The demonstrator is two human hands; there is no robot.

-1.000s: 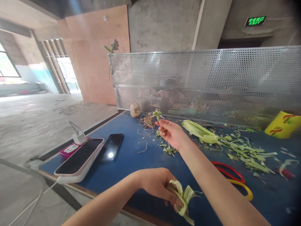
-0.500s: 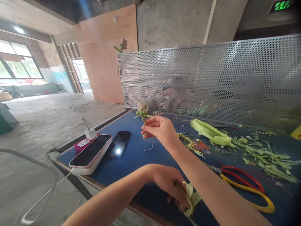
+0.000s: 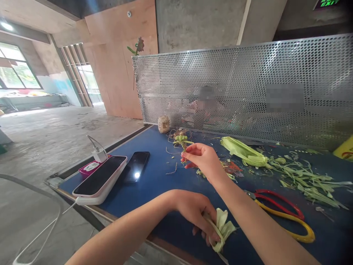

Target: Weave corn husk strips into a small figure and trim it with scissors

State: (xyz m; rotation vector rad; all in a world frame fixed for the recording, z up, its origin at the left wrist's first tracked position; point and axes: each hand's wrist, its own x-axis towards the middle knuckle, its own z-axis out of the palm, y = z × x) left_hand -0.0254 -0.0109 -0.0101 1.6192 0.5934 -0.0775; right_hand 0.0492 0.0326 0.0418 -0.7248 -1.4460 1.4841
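Near the middle of the blue table, my right hand (image 3: pixel 202 160) pinches a small braided green husk figure (image 3: pixel 182 141) by its lower stem, upright above the surface. My left hand (image 3: pixel 197 213), nearer the table's front edge, is wrapped round a pale green husk bundle (image 3: pixel 224 228), whose loose leaves stick out to the right. The right forearm passes over to the right of that bundle. Scissors (image 3: pixel 295 221) with one red and one yellow handle lie right of the forearm. A green corn husk (image 3: pixel 244 152) rests behind them.
Two phones (image 3: pixel 100 176) (image 3: pixel 138 165) and a pink charger block (image 3: pixel 91 167) lie at the left. A ball of twine (image 3: pixel 163 124) stands at the back. Husk shreds (image 3: pixel 311 180) spread at the right. A perforated metal screen (image 3: pixel 234 88) borders the back, with a person behind it.
My right hand has moved slightly right with the husk figure, away from the twine ball. My left hand still holds its bundle. The view has shifted a little.
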